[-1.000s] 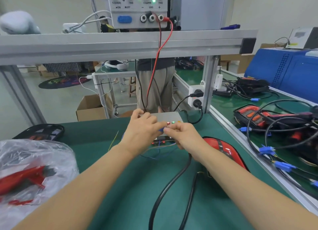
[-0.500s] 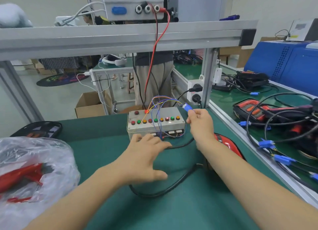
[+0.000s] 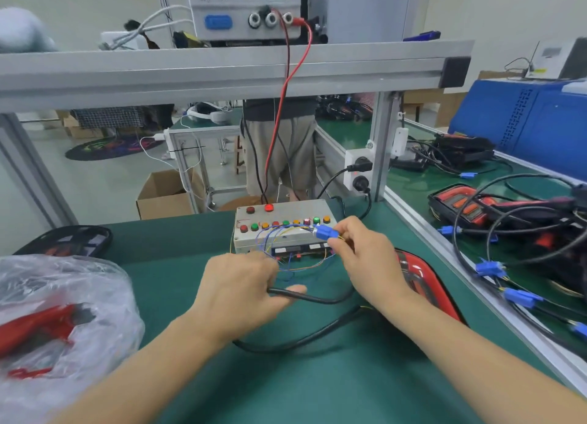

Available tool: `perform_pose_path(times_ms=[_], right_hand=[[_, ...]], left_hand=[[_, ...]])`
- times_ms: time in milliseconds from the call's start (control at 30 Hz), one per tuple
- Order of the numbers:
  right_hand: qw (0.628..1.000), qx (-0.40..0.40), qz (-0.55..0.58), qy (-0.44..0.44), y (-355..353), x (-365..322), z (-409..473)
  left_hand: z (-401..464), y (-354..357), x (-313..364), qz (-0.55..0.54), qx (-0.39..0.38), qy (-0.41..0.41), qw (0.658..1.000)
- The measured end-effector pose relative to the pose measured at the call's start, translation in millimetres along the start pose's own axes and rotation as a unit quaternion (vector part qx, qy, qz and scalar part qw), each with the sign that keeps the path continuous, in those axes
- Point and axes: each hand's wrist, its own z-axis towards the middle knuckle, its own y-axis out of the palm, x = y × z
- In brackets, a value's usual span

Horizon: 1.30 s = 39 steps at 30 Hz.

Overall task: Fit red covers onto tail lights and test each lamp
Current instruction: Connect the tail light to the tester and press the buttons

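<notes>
A grey test box (image 3: 282, 215) with coloured push buttons stands at the back of the green bench; one red button on it glows. My right hand (image 3: 368, 258) pinches a blue connector (image 3: 325, 232) with thin coloured wires in front of the box's right end. My left hand (image 3: 241, 293) grips a black cable (image 3: 320, 299) that curves to the right under my right wrist. A red-covered tail light (image 3: 422, 280) lies on the bench behind my right forearm, partly hidden by it.
A clear plastic bag (image 3: 63, 296) with red covers lies at the left. A black tray (image 3: 70, 241) sits behind it. Several tail lights with black cables and blue plugs (image 3: 521, 296) crowd the neighbouring bench at right. A power supply (image 3: 247, 10) stands on the shelf above.
My right hand has lowered the blue connector from above the box's right corner to its front. My left hand has closed around the black cable it was resting near.
</notes>
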Motion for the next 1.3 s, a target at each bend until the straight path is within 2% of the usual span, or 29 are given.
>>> perform_pose_path(times_ms=[67, 100, 133, 167, 200, 233, 267, 300, 367, 433, 567, 633, 733, 833, 900, 967, 1033, 1100, 1133, 1200, 1300], right_hand=[[0.999, 0.005, -0.041, 0.006, -1.1, -0.3, -0.7], [0.998, 0.012, -0.062, 0.006, -1.8, -0.4, -1.3], [0.997, 0.023, -0.073, 0.007, -2.4, -0.3, -2.0], [0.997, 0.034, -0.075, 0.006, -3.1, -0.2, -2.6], [0.996, 0.041, -0.073, 0.006, -2.9, -0.7, -2.6], [0.997, 0.042, -0.070, 0.004, -2.1, -1.4, -3.2], [0.997, 0.038, -0.067, -0.001, -1.1, -2.8, -3.3], [0.997, 0.035, -0.063, -0.010, 0.0, -4.6, -3.5], [0.997, 0.033, -0.056, -0.037, 1.8, -8.6, -4.2], [0.997, 0.030, -0.054, -0.053, 3.4, -10.4, -4.6], [0.998, 0.026, -0.033, -0.037, 0.3, -6.7, -4.2], [0.998, 0.025, -0.047, -0.043, 2.0, -6.4, -4.0], [0.993, 0.027, -0.096, -0.054, 4.6, -12.9, -1.8], [0.994, 0.068, -0.083, 0.019, -11.7, -3.0, 4.4], [0.988, 0.094, -0.078, 0.098, -31.1, 18.3, 9.0], [0.977, 0.096, -0.067, 0.179, -45.4, 38.4, 6.8], [0.966, 0.099, -0.053, 0.231, -54.1, 54.6, 5.5], [0.953, 0.097, -0.057, 0.281, -63.8, 68.8, 1.6], [0.948, 0.093, -0.063, 0.299, -69.0, 75.6, -1.6], [0.940, 0.068, -0.083, 0.325, -77.9, 86.4, -11.5], [0.920, -0.035, -0.139, 0.364, -86.5, 92.8, -31.9]], left_hand=[[5.7, -19.1, 3.2, -0.136, -0.104, -0.027, 0.985], [9.5, -29.4, 0.5, -0.238, -0.187, -0.042, 0.952], [14.4, -38.0, -3.1, -0.331, -0.215, -0.044, 0.918], [20.1, -45.0, -5.8, -0.398, -0.180, -0.047, 0.898], [27.7, -46.2, -8.7, -0.417, -0.091, -0.044, 0.903], [35.5, -42.9, -8.9, -0.369, 0.002, -0.027, 0.929], [43.9, -36.8, -6.2, -0.280, 0.054, -0.004, 0.959], [51.4, -28.9, -1.9, -0.194, 0.063, 0.018, 0.979], [66.0, -8.5, 4.9, -0.076, 0.012, 0.054, 0.996], [75.8, 7.6, 7.1, -0.037, -0.050, 0.057, 0.996], [85.3, 21.0, 1.3, 0.009, -0.114, 0.079, 0.990], [88.2, 25.1, -0.3, 0.065, -0.099, 0.101, 0.988], [87.6, 31.1, -2.3, 0.095, -0.053, 0.109, 0.988], [79.3, 22.6, -35.2, 0.164, -0.089, 0.023, 0.982], [67.0, 17.7, -59.4, 0.162, -0.130, -0.045, 0.977], [50.5, 11.0, -60.7, 0.130, -0.151, -0.051, 0.979], [36.4, 5.0, -39.0, 0.008, -0.078, -0.014, 0.997], [21.7, -8.2, -4.8, -0.189, -0.025, 0.010, 0.982], [14.1, -13.1, 11.1, -0.247, -0.020, 0.025, 0.969], [2.5, -14.2, 36.9, -0.254, -0.045, 0.055, 0.965], [-0.8, 8.2, 62.2, -0.155, -0.107, 0.042, 0.981]])
